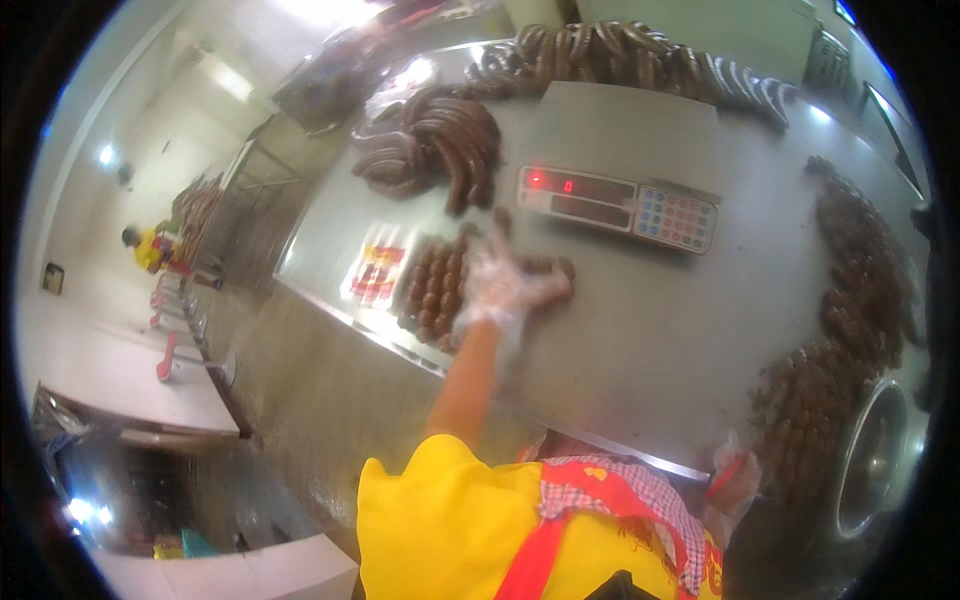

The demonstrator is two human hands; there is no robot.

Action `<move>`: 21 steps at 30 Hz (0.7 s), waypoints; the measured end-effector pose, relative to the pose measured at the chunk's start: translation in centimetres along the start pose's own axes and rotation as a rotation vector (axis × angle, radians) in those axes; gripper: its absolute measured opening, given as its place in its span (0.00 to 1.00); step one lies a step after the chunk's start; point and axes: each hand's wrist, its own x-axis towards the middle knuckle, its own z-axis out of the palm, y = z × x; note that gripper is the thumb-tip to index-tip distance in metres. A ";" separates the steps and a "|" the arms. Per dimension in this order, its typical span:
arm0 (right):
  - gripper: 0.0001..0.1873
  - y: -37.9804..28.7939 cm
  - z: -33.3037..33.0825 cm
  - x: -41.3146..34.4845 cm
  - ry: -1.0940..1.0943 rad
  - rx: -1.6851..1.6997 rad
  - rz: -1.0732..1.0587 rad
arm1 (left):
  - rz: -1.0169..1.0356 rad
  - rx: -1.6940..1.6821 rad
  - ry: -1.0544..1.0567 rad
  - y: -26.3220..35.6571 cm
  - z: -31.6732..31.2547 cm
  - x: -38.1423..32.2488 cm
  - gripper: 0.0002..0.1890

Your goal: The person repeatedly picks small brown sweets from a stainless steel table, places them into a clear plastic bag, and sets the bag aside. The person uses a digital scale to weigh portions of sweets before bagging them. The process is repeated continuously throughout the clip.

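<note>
My left hand [499, 281], in a clear plastic glove, is spread over a group of short brown sausage links [435, 289] on the steel table. Its thumb and fingertips rest by more sausage at the right. My right hand [733, 480], also gloved, is at the table's front edge, partly blurred; what it holds, if anything, cannot be told. A printed plastic packet [375, 268] lies left of the links. Beyond my left hand is a coiled pile of long brown sausages [450, 142]. A digital scale [615, 208] with a steel pan stands ahead, its red display lit.
Long sausages [592, 52] line the table's far edge. Heaps of brown links [855, 270] run down the right side, beside a round metal bowl [870, 457]. Another person in yellow [154, 249] is by a rack at far left, near white counters [127, 367] with red-handled items.
</note>
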 end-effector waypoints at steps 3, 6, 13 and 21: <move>0.12 -2.2 -0.6 0.1 -0.051 -0.144 0.037 | 0.079 0.069 0.064 -1.3 0.8 2.8 0.57; 0.09 -5.2 -1.4 -0.1 -0.051 -0.405 -0.120 | 0.114 -0.082 0.117 -2.2 2.7 2.3 0.46; 0.11 -8.7 -1.5 0.7 -0.163 -0.203 0.107 | 0.100 -0.057 -0.236 -4.3 0.2 -5.3 0.47; 0.15 -9.4 -1.6 0.6 -0.116 -0.383 0.066 | 0.011 0.193 -0.075 5.9 3.9 -2.1 0.48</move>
